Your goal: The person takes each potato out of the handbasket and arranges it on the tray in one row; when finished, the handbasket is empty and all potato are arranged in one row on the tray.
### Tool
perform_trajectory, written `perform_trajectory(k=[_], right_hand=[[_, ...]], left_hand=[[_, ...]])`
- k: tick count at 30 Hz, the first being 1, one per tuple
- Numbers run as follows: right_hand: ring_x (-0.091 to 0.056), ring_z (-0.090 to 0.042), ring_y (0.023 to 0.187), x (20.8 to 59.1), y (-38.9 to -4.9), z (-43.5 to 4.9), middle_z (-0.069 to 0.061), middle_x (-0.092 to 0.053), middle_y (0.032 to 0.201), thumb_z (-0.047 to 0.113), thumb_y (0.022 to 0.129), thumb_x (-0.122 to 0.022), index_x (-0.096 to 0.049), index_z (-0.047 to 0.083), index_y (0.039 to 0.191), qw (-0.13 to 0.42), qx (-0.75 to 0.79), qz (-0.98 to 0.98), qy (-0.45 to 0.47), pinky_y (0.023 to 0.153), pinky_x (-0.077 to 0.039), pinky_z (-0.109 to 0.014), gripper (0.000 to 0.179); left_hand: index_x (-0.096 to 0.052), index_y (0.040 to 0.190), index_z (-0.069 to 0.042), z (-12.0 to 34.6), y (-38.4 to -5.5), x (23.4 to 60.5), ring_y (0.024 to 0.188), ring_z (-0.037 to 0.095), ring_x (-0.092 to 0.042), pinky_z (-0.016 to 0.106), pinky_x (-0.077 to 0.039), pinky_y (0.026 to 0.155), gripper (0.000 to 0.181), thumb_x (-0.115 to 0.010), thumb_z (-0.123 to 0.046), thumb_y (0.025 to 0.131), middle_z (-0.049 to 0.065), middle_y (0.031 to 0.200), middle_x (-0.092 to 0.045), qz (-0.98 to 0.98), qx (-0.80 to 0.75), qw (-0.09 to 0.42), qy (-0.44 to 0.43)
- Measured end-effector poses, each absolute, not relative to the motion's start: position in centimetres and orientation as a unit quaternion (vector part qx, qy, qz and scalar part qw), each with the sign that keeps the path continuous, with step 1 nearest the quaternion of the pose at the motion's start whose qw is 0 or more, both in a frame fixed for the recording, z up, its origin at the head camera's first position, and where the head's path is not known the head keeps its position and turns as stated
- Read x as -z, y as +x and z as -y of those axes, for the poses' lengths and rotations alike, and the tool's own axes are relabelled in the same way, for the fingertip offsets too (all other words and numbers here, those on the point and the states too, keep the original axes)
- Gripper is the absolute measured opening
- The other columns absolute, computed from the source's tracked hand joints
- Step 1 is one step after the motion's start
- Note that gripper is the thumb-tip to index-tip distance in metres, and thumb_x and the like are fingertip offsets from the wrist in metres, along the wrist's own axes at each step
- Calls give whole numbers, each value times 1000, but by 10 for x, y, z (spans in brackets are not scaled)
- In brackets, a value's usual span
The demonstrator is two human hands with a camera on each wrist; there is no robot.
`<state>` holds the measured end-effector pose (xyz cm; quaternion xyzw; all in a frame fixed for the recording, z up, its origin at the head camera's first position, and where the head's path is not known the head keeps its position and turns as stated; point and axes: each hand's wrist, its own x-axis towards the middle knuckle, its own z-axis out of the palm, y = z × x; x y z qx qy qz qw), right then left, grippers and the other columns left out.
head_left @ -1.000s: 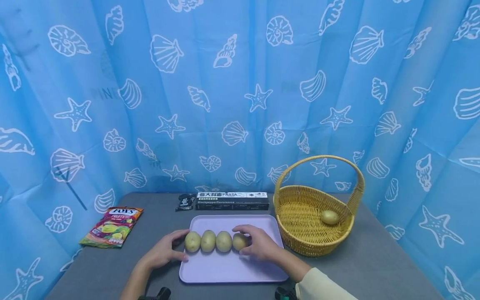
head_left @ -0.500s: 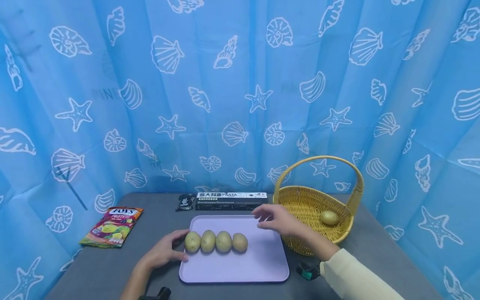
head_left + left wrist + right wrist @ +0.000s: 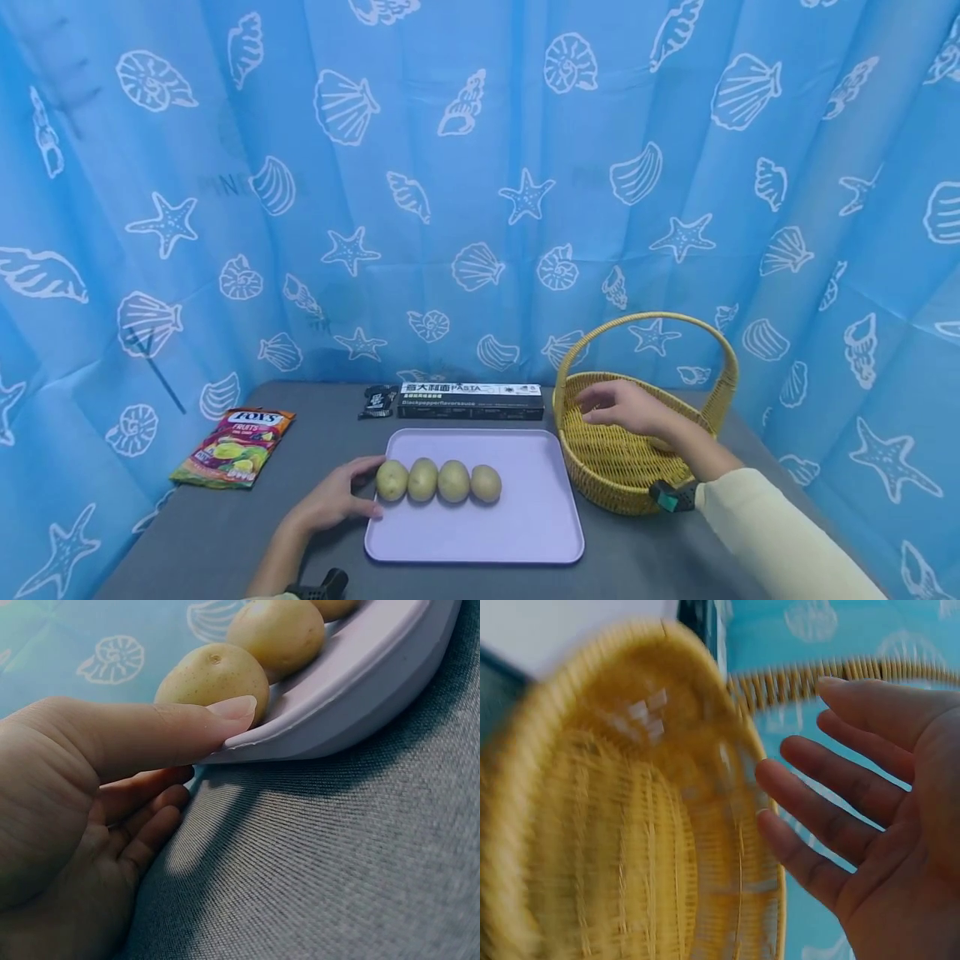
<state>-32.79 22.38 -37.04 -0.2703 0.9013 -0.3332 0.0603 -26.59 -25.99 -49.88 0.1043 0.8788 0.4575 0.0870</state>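
Several potatoes [image 3: 453, 482] stand side by side in a row on a lilac tray [image 3: 525, 529]. At the tray's left edge rests my left hand [image 3: 335, 497]; in the left wrist view its straight thumb touches the rim, and the other visible fingers lie loosely bent beside and below it. My right hand [image 3: 624, 406] hovers over a yellow woven basket [image 3: 607, 475] with its fingers apart and nothing between them. The right wrist view has that hand near the basket's rim and handle [image 3: 780, 684]. My right arm mostly hides the potato inside the basket.
Behind the tray lies a black and white pasta box [image 3: 470, 402], with a small black packet [image 3: 378, 401] at its left end. A candy bag [image 3: 236, 447] lies at the far left of the grey table [image 3: 315, 433]. A blue shell-patterned curtain [image 3: 480, 208] hangs behind.
My right hand has let go of the rightmost potato in the row and moved right, off the tray and over the basket. My left hand has stayed at the tray's edge.
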Motion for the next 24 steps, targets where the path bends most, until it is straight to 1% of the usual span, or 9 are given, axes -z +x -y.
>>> perform_trajectory(k=[3,6,12,16,19,21,24], right_hand=[[-63,-32,101,371,-336,-238,-19,-65,112,17,92,-67,-61,-4,123,86,346,-901,-248,79,-56,-44,38],[-62,-36,104,374,-343,-254,-23,-63,116,18,93,-65,-57,-6,127,104,350,-902,-230,83,-54,-49,42],[-54,-44,115,384,-353,-281,-29,-57,126,20,95,-62,-50,-10,132,100,347,-911,-202,93,-48,-53,49],[-48,-49,120,389,-354,-293,-31,-52,131,30,94,-64,-48,-10,134,114,329,-921,-173,97,-43,-58,59],[-42,-52,123,393,-351,-299,-32,-49,134,35,93,-64,-48,-9,135,134,304,-930,-157,99,-38,-62,63],[-39,-54,124,394,-349,-304,-33,-48,134,34,93,-64,-48,-10,134,145,289,-935,-148,100,-36,-64,62],[-39,-54,125,397,-346,-309,-33,-47,134,27,91,-66,-50,-10,132,166,280,-936,-131,100,-36,-63,58]], left_hand=[[-46,144,-5,260,-266,499,132,46,-37,65,-30,105,86,-85,-30,71,21,145,-43,-879,-457,87,103],[-45,144,-5,260,-266,499,132,46,-37,65,-30,105,85,-85,-29,72,21,145,-43,-879,-457,87,106],[-46,143,-5,258,-266,499,132,45,-37,64,-30,105,84,-84,-28,72,21,145,-44,-878,-459,86,106],[-46,143,-5,258,-266,498,132,45,-37,64,-30,106,84,-85,-29,72,20,145,-44,-879,-458,86,103],[-47,143,-5,258,-265,497,133,46,-37,64,-30,106,84,-85,-28,72,21,145,-44,-880,-457,83,101],[-47,143,-5,258,-265,497,133,46,-36,64,-30,106,84,-85,-29,72,21,145,-44,-880,-458,82,100],[-46,143,-5,258,-265,497,133,46,-36,64,-30,105,84,-85,-29,72,21,145,-44,-880,-458,83,99]])
